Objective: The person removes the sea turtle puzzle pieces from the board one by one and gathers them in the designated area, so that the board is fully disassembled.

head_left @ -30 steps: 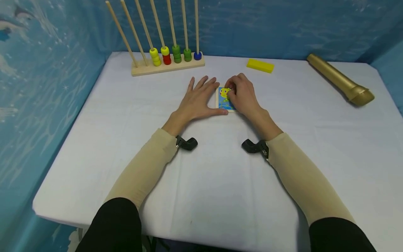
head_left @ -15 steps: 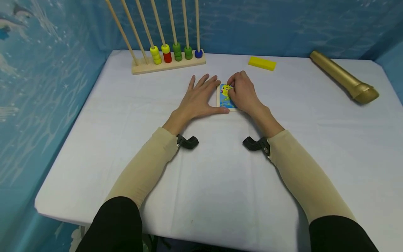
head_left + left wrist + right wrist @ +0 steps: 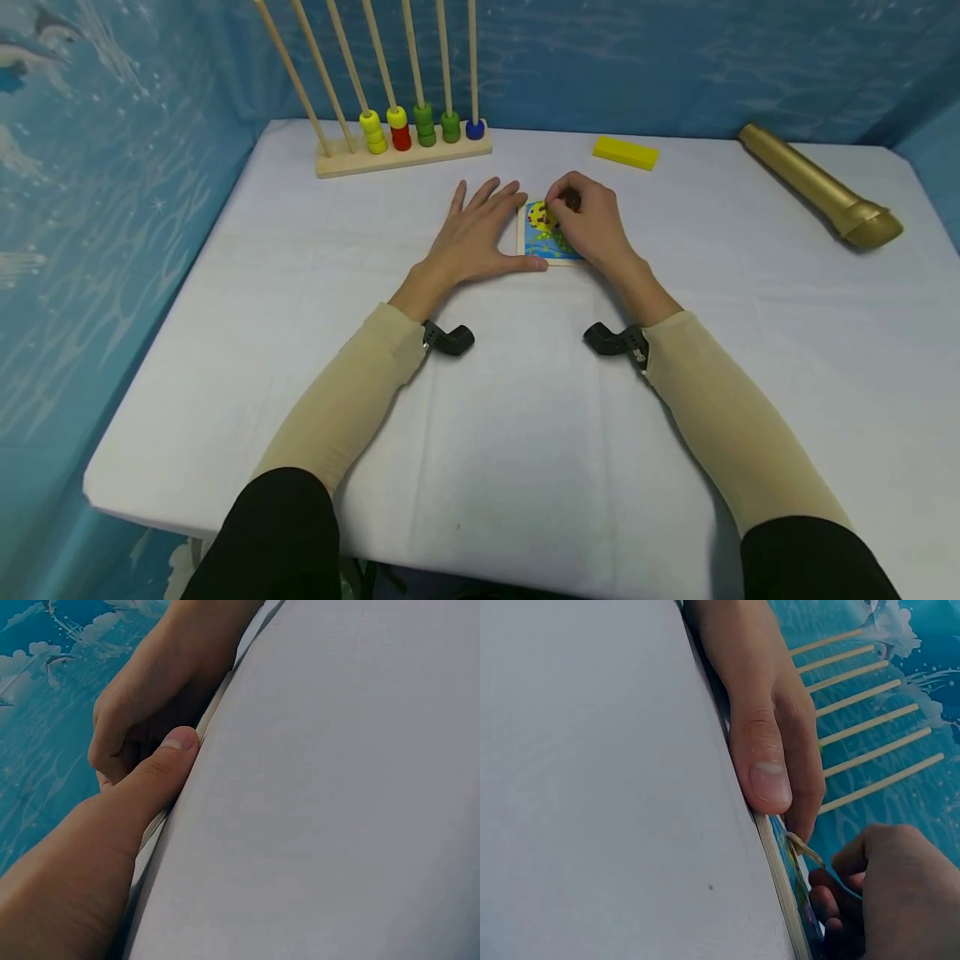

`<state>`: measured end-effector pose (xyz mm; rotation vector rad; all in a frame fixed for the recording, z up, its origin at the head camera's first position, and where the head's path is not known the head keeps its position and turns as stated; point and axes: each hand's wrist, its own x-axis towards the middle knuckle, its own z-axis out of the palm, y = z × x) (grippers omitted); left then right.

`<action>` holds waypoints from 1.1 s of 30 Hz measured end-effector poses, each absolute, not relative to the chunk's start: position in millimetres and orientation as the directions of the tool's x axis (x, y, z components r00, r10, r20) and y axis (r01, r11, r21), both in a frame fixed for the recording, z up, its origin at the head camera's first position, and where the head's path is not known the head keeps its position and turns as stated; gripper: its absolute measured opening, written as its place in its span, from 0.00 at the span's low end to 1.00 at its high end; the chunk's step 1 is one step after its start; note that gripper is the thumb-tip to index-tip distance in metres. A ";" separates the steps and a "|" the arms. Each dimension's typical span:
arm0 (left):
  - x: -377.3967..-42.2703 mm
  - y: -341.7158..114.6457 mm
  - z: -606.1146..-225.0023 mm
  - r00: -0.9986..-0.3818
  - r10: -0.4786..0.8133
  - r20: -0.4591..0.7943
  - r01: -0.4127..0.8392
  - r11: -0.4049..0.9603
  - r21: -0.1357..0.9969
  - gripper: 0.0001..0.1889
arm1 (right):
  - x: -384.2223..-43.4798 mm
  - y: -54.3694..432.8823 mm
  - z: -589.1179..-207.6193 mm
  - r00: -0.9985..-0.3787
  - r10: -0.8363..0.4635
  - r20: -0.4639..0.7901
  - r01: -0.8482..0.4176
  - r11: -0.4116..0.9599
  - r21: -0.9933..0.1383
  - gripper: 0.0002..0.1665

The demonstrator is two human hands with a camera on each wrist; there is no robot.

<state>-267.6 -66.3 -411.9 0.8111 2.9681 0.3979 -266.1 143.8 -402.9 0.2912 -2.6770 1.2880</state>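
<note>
A small wooden jigsaw puzzle with a blue picture and a pale frame lies on the white table between the hands. The left hand rests beside it with straight, spread fingers; its thumb lies along the near edge and its index fingertip touches the far left corner. Bent over the puzzle's right part, the right hand pinches a thin puzzle piece. That piece stands tilted up from the board in the right wrist view. A yellow printed area shows left of the right fingertips. The right palm and fingers hide the puzzle's right side.
A wooden bead rack with tall rods and coloured beads stands at the back left. A yellow block lies behind the right hand. Further right lies a gold microphone. A blue sea-patterned curtain borders the white table.
The right hand has shifted slightly right and risen a little, tilting the puzzle piece up and uncovering more of the picture. The left hand stays in place on the puzzle.
</note>
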 end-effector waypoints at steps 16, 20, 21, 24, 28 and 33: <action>-265.8 -65.8 -412.0 -0.862 0.506 0.034 0.497 0.829 0.255 0.61 | -268.9 146.2 -403.5 -0.961 -0.110 0.256 -0.273 0.547 -0.791 0.12; -265.1 -65.2 -412.6 -0.862 0.506 0.040 0.497 0.827 0.263 0.60 | -268.5 151.1 -399.3 -0.974 -0.073 0.215 -0.222 0.511 -0.830 0.13; -264.8 -64.9 -412.8 -0.862 0.506 0.041 0.497 0.826 0.266 0.60 | -268.1 154.0 -397.7 -0.978 -0.055 0.200 -0.200 0.497 -0.844 0.14; -264.0 -63.8 -413.0 -0.861 0.507 0.041 0.497 0.821 0.280 0.61 | -266.7 168.5 -392.5 -0.989 0.020 0.147 -0.122 0.448 -0.886 0.16; -263.4 -62.9 -412.2 -0.863 0.504 0.034 0.492 0.824 0.283 0.61 | -266.3 196.7 -387.3 -0.987 0.115 0.112 -0.054 0.420 -0.906 0.17; -262.6 -65.7 -410.5 -0.862 0.505 0.033 0.493 0.822 0.287 0.60 | -268.8 229.5 -388.4 -0.975 0.213 0.058 0.036 0.412 -0.910 0.17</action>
